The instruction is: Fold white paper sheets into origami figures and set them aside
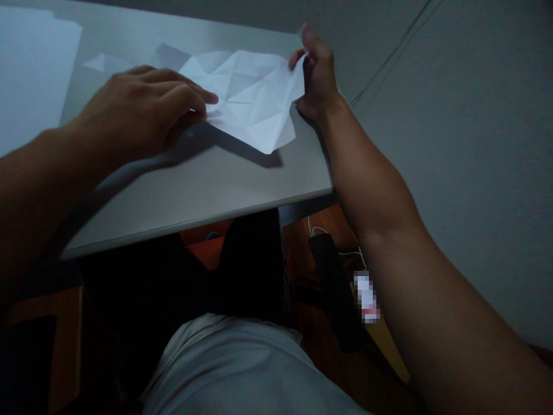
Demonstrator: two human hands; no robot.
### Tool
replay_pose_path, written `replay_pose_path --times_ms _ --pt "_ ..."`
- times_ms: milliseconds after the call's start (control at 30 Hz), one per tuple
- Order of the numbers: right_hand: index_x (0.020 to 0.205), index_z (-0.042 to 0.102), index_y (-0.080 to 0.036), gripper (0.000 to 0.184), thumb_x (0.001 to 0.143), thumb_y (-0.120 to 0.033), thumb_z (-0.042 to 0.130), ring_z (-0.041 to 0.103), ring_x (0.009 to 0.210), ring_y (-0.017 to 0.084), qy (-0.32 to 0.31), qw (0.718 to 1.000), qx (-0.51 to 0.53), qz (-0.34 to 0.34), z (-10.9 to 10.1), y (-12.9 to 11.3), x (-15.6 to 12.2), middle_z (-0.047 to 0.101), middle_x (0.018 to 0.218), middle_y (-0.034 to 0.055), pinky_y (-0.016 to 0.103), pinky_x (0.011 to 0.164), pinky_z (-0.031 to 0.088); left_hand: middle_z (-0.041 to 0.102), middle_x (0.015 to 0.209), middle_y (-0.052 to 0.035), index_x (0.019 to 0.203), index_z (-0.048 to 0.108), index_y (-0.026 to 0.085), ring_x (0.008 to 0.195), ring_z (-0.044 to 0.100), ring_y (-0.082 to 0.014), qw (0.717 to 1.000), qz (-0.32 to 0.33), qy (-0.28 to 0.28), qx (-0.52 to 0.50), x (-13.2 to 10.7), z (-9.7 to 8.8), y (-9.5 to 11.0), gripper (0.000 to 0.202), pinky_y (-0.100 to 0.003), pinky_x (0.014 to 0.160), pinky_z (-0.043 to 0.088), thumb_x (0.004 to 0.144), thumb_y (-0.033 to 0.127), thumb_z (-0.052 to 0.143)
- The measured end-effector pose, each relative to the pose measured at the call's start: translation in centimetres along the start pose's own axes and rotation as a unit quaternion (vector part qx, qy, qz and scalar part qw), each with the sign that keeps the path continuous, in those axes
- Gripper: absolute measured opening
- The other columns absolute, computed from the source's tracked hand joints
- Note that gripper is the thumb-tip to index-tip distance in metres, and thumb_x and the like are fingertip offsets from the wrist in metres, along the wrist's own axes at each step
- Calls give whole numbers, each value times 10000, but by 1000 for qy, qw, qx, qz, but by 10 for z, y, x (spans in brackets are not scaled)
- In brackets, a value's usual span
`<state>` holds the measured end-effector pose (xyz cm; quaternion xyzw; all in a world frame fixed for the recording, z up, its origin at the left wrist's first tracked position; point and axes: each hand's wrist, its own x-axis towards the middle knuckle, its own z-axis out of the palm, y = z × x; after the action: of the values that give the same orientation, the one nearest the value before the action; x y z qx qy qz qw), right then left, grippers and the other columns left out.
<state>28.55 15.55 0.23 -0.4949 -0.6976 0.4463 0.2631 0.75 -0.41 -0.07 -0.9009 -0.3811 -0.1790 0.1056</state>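
A creased white sheet of paper [248, 95] lies on the grey table [207, 184], near its right edge. My left hand [147, 112] rests palm down on the sheet's left part, fingers curled and pressing it to the table. My right hand [317, 72] pinches the sheet's right corner between thumb and fingers, lifting that edge slightly. The paper shows many fold lines.
More white sheets [30, 69] lie at the table's far left. A small folded scrap [103, 62] sits behind my left hand. Below the table edge are my lap, a dark bag [332, 288] and white cables [319, 230] on a wooden floor. A grey wall stands to the right.
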Motion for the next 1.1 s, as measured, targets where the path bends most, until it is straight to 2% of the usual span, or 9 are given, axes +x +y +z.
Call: replay_pose_path --times_ms 100,200,267,400,600,767,933,1033,1100 --pt "714 449 -255 293 742 -538 518 475 748 109 47 991 116 -39 -12 9 0 499 619 -49 222 659 415 570 1269 -42 1104 547 72 1201 502 -197 1000 -2 6 -9 1 -1 0 351 -423 1007 384 950 353 404" --pt "730 473 -227 84 713 -309 474 502 737 93 23 975 208 -71 -22 13 -4 538 685 -66 226 691 417 560 1284 -24 1102 538 75 1204 500 -194 999 -10 34 -16 1 -3 3 296 -418 988 407 953 291 401" --pt "767 503 -222 117 670 -242 442 521 755 87 36 974 215 -64 -25 11 -9 573 730 -69 219 712 412 544 1306 -17 1120 524 73 1215 490 -192 998 -17 64 -19 1 -5 6 276 -416 978 415 956 251 391" --pt "807 518 -248 179 643 -274 454 540 824 78 44 979 197 -21 -24 5 -15 620 789 -85 196 762 413 491 1369 -21 1173 515 80 1274 425 -217 997 -1 71 -10 0 -6 5 349 -444 1005 381 939 330 444" --pt "831 538 -211 249 610 -316 585 532 788 81 22 956 284 -68 -27 19 -2 598 747 -88 219 817 421 462 1400 -11 1341 450 180 1259 447 -279 999 10 32 2 0 -1 2 673 -496 1006 393 807 574 560" --pt "870 527 -186 229 677 -307 501 543 764 72 17 964 258 -60 -22 12 -9 590 760 -75 238 813 405 564 1293 30 1262 545 218 1169 542 -240 996 -57 67 21 1 -4 4 390 -461 907 471 900 348 482" --pt "796 577 -220 192 627 -310 593 539 719 99 8 984 177 -18 -19 6 -23 587 671 -75 240 717 428 559 1302 44 1218 589 209 1165 549 -224 989 -65 129 4 -1 -10 -4 357 -411 938 458 877 192 483" --pt "787 600 -221 235 568 -278 662 431 538 94 -62 984 162 -26 -19 11 -23 407 481 -89 259 629 406 556 1307 47 1174 620 209 1151 564 -169 982 -81 173 -5 -1 -10 -9 364 -332 961 467 854 105 482" --pt "839 614 -234 254 597 -275 680 435 534 101 -104 985 134 -27 -16 12 -18 435 506 -76 279 635 426 580 1279 29 1158 622 189 1129 574 -119 976 -97 192 -11 0 -8 -11 346 -284 967 474 865 88 467"
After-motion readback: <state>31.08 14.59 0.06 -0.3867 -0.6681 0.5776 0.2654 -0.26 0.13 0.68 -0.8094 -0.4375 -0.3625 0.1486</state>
